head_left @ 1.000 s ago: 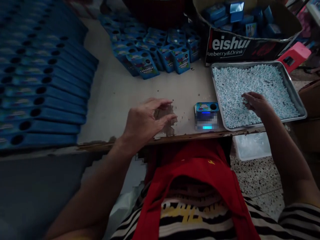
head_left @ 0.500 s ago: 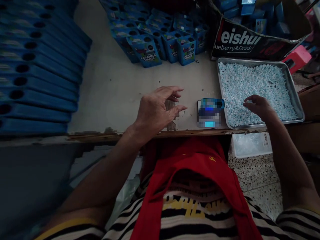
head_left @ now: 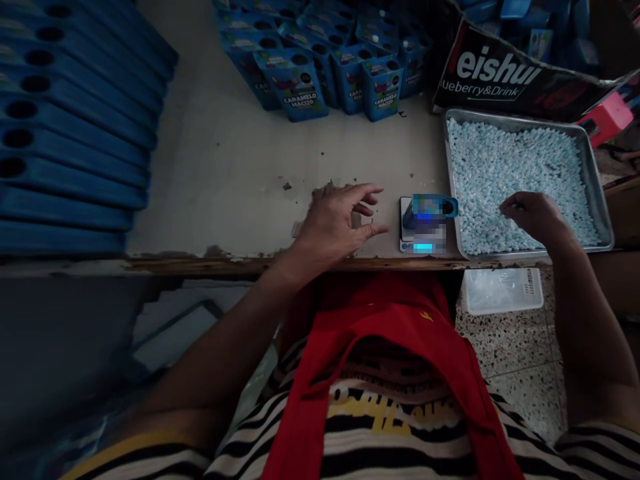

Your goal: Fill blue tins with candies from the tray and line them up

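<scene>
My left hand [head_left: 345, 219] hovers over the worktop [head_left: 250, 173] with its thumb and fingers spread apart and nothing between them. It is to the left of a small scale [head_left: 406, 244] that bears a blue candy box [head_left: 450, 207]; part of both is blurred out. A metal tray [head_left: 453, 180] full of pale blue and white candies [head_left: 520, 157] lies to the right of the scale. Over those candies is my right hand [head_left: 537, 217], its fingertips pinched together. Whatever the pinch holds is too small to make out.
Several filled-looking blue boxes [head_left: 300, 87] stand upright at the back. Rows of blue boxes [head_left: 75, 143] are stacked at the left. A black carton [head_left: 495, 77] with more blue boxes stands behind the tray. A clear plastic bin [head_left: 503, 291] is below the worktop's front edge.
My right hand has shifted slightly right over the candies, and its fingers have drawn together. My left hand has moved a little right and down, still spread. The view has shifted slightly.
</scene>
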The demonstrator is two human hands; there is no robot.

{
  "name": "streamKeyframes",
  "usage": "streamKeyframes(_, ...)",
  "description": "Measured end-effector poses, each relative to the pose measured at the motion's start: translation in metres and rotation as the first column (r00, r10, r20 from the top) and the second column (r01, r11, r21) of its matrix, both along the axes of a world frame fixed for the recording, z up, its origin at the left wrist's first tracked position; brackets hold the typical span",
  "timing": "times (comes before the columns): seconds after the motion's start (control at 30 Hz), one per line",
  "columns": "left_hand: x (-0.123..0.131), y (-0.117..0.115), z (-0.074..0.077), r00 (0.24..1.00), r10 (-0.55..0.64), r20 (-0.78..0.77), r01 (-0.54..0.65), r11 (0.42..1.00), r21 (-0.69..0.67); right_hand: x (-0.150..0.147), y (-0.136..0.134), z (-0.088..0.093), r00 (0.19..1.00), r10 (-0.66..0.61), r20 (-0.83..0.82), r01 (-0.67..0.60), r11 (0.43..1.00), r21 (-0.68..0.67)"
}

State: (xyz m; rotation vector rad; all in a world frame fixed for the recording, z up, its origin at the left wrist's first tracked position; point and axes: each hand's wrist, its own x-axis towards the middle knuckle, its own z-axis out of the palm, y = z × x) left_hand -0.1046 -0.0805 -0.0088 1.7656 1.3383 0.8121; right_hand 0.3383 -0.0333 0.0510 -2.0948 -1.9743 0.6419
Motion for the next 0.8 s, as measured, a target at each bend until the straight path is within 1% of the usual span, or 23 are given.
streamKeyframes(0.07, 0.006, 0.001, -0.008, 0.999, -0.024, 0.046, 0.027, 0.998, -0.056, -0.008, 0.000, 0.003, 0.996, -0.025, -0.080, 0.023, 0.999, -0.030)
streamKeyframes(0.13, 0.013, 0.002, -0.017, 0.994, -0.046, 0.101, 0.056, 0.994, -0.092, -0.020, -0.001, 0.009, 0.975, -0.050, -0.217, 0.030, 0.995, -0.096)
streamKeyframes(0.2, 0.019, 0.003, -0.026, 0.988, -0.058, 0.146, 0.074, 0.992, -0.105, -0.037, 0.000, 0.018, 0.938, -0.016, -0.347, -0.029, 0.992, -0.125)
streamKeyframes(0.27, 0.023, 0.003, -0.031, 0.984, -0.062, 0.166, 0.082, 0.990, -0.114, -0.060, 0.000, 0.030, 0.910, 0.081, -0.406, -0.132, 0.986, -0.099)
streamKeyframes(0.3, 0.024, 0.003, -0.033, 0.984, -0.064, 0.166, 0.084, 0.989, -0.119, -0.072, 0.001, 0.036, 0.906, 0.142, -0.398, -0.187, 0.980, -0.076)
streamKeyframes(0.4, 0.021, 0.003, -0.033, 0.987, -0.072, 0.146, 0.092, 0.987, -0.133, -0.109, 0.004, 0.053, 0.898, 0.329, -0.293, -0.348, 0.937, -0.014)
streamKeyframes(0.5, 0.011, 0.002, -0.033, 0.989, -0.063, 0.137, 0.082, 0.987, -0.135, -0.134, 0.006, 0.060, 0.867, 0.457, -0.198, -0.456, 0.888, 0.054)
streamKeyframes(0.57, 0.004, 0.002, -0.034, 0.991, -0.044, 0.130, 0.062, 0.989, -0.132, -0.142, 0.005, 0.060, 0.856, 0.496, -0.149, -0.487, 0.869, 0.092)
streamKeyframes(0.63, -0.002, 0.001, -0.035, 0.993, -0.022, 0.115, 0.037, 0.991, -0.130, -0.144, 0.004, 0.058, 0.852, 0.508, -0.124, -0.498, 0.861, 0.105)
streamKeyframes(0.8, -0.006, 0.001, -0.034, 0.996, -0.007, 0.085, 0.018, 0.991, -0.135, -0.146, -0.004, 0.056, 0.868, 0.478, -0.137, -0.466, 0.878, 0.108)
